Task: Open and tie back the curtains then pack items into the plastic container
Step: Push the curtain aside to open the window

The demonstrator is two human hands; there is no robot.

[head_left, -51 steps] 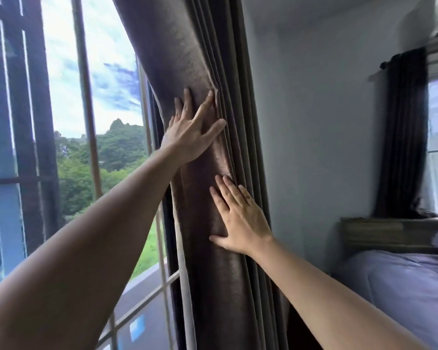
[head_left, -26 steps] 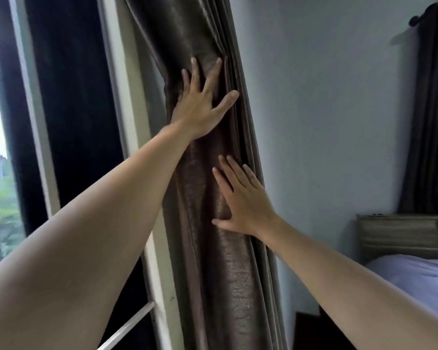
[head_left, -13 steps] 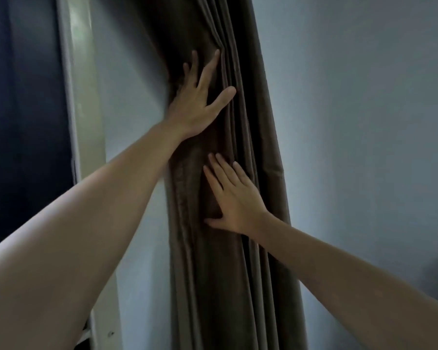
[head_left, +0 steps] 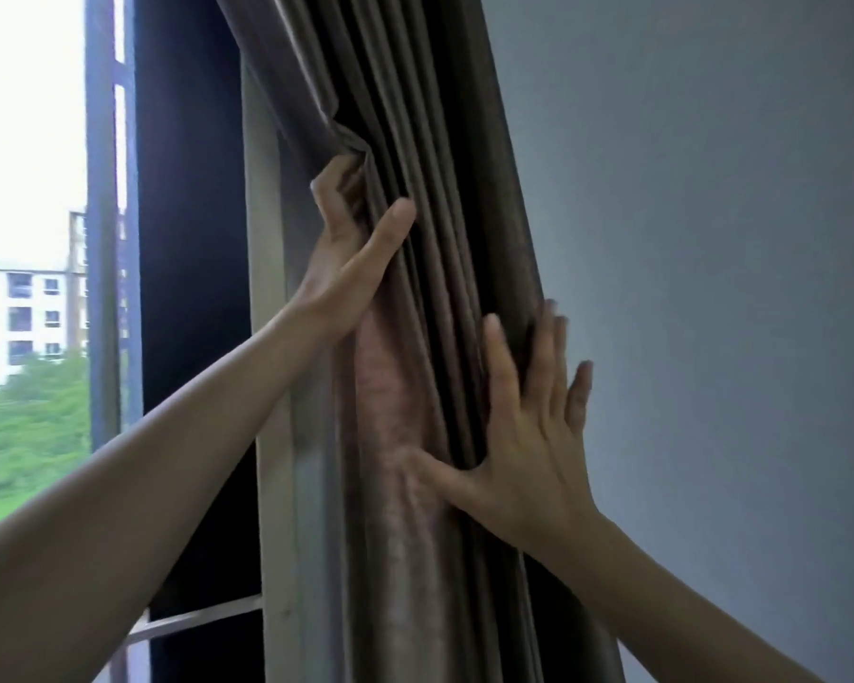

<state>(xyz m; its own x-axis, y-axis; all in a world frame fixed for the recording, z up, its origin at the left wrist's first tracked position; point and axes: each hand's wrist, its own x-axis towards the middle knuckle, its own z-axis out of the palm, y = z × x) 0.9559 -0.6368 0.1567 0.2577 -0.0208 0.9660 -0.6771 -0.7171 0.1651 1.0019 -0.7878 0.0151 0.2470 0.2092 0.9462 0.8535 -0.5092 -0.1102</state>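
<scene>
A brown pleated curtain (head_left: 415, 485) hangs bunched in a narrow column between the window frame and the wall. My left hand (head_left: 351, 258) is high on its left edge, fingers curled behind the fabric and thumb across the front folds, pinching them. My right hand (head_left: 528, 436) is lower on the right side, fingers spread flat, reaching around the bundle's right edge with the thumb pressed on the front. No tie-back or plastic container is in view.
A pale window frame post (head_left: 267, 386) stands just left of the curtain, with a dark window pane (head_left: 188, 288) beyond it. Farther left, open glass shows buildings (head_left: 21, 313) and trees. A plain grey wall (head_left: 711, 288) fills the right side.
My left hand went from lying flat on the curtain to gripping its left edge. My right hand slid to the right edge of the bundle. The view swung back left, showing the window again.
</scene>
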